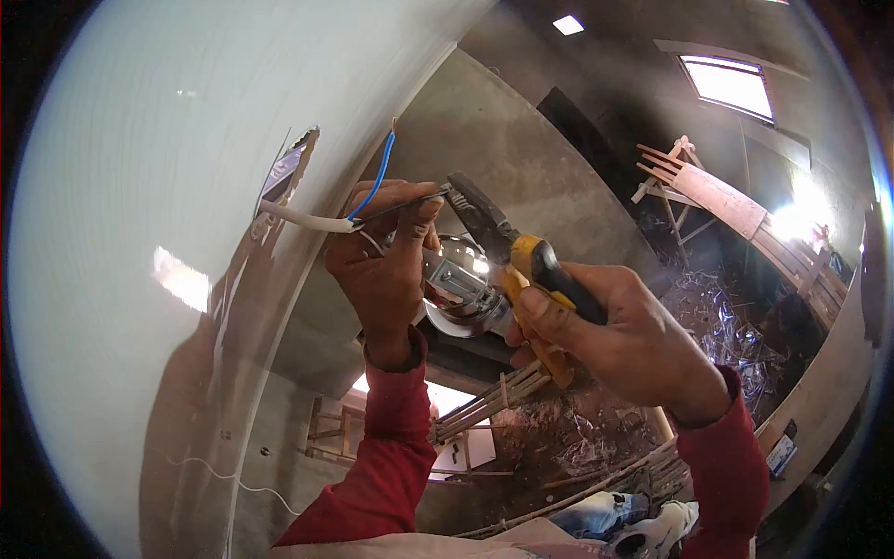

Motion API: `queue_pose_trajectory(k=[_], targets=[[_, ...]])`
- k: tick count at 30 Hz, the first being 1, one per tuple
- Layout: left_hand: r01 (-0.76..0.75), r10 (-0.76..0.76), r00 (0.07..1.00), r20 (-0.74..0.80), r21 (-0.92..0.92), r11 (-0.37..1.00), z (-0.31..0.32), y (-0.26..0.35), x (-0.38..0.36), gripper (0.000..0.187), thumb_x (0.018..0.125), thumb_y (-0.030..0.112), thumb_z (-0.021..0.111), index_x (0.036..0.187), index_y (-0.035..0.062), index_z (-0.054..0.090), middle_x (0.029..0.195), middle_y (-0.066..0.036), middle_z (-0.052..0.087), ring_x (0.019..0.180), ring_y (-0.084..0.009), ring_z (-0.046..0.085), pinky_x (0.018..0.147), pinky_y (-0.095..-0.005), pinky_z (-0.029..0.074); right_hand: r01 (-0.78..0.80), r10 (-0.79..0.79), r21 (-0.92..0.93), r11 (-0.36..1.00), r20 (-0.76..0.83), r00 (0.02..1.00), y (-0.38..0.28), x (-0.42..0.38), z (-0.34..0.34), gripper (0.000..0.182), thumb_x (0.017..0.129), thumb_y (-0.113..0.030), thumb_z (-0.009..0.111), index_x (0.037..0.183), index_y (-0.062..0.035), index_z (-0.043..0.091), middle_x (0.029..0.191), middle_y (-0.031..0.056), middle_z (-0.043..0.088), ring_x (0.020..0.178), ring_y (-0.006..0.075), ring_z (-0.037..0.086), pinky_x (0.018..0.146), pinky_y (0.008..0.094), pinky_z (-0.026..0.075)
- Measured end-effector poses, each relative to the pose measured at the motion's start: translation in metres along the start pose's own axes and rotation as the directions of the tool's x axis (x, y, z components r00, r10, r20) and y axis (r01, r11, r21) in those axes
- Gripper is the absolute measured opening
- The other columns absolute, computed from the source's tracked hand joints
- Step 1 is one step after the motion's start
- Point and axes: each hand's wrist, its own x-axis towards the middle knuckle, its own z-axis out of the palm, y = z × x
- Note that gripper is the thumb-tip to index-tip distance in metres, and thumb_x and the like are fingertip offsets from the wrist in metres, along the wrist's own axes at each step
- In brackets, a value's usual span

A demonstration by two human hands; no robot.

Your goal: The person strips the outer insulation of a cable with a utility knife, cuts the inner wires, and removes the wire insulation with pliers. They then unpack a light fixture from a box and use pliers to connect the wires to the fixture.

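A white-sheathed cable (pixel 307 219) comes out of a cut hole (pixel 296 168) in the pale wall panel. Its blue wire (pixel 383 168) bends upward, with bare copper at the tip. My left hand (pixel 386 256) pinches the cable's black wire (pixel 396 207) between thumb and fingers. Combination pliers (pixel 521 256) with yellow and black handles are gripped in my right hand (pixel 619 331). The plier jaws meet the end of the black wire, just right of my left fingertips. Between and behind my hands is a shiny metal light fitting (pixel 456 289), partly hidden by fingers and handles.
A wooden trestle with planks (pixel 717 196) stands at the right. Bamboo poles (pixel 503 401) and littered ground (pixel 596 438) lie below. My shoes (pixel 661 526) show at the bottom. A thin white wire (pixel 233 478) hangs along the wall panel at lower left.
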Motion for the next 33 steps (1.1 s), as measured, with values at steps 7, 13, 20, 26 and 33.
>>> queue_pose_trajectory(k=[7,13,20,26,33], targets=[[0.016,-0.016,1.000,0.020,0.024,1.000,-0.002,0.003,0.002,0.013,0.084,-0.008,0.074,0.095,-0.0010,0.070,0.094,-0.008,0.064,0.063,-0.0089,0.061,0.052,-0.0217,0.048,0.007,-0.012,0.088,0.996,0.058,0.998,0.004,0.000,-0.010,0.047,0.102,-0.044,0.054,0.090,-0.0006,0.068,0.069,0.0026,0.061,0.065,0.0093,0.056,0.060,0.0291,0.045],[-0.013,0.013,1.000,0.002,0.036,0.999,0.003,0.002,0.002,0.013,0.084,-0.008,0.073,0.094,-0.0015,0.070,0.095,-0.007,0.063,0.063,-0.0087,0.061,0.052,-0.0219,0.049,0.063,-0.053,-0.109,0.992,0.091,0.994,0.002,0.000,-0.008,0.044,0.103,-0.043,0.054,0.103,0.0005,0.062,0.087,0.0068,0.067,0.081,0.0141,0.067,0.071,0.0286,0.053],[-0.067,0.067,0.998,-0.003,0.025,0.997,0.003,0.000,-0.001,0.012,0.086,-0.007,0.072,0.096,-0.0014,0.070,0.096,-0.008,0.062,0.064,-0.0089,0.061,0.053,-0.0222,0.049,0.029,-0.032,0.063,0.998,0.034,0.999,0.005,-0.003,-0.004,0.048,0.101,-0.045,0.055,0.089,-0.0001,0.066,0.069,0.0023,0.059,0.064,0.0109,0.053,0.060,0.0297,0.043],[-0.065,0.066,0.998,0.002,-0.098,0.993,0.006,-0.007,-0.003,0.011,0.087,-0.007,0.071,0.097,-0.0014,0.068,0.096,-0.008,0.060,0.062,-0.0102,0.060,0.052,-0.0225,0.048,-0.071,0.048,0.118,0.990,0.185,0.982,-0.007,-0.007,-0.021,0.048,0.102,-0.049,0.052,0.095,-0.0021,0.063,0.079,0.0044,0.063,0.073,0.0139,0.063,0.063,0.0296,0.052],[-0.081,0.081,0.997,-0.007,-0.068,0.994,0.009,-0.007,-0.002,0.011,0.088,-0.007,0.070,0.097,-0.0012,0.068,0.097,-0.008,0.059,0.062,-0.0101,0.060,0.052,-0.0224,0.046,-0.016,0.000,0.083,0.996,0.186,0.983,0.002,-0.006,-0.022,0.046,0.102,-0.046,0.052,0.108,-0.0008,0.059,0.095,0.0086,0.069,0.083,0.0184,0.072,0.068,0.0307,0.060]])
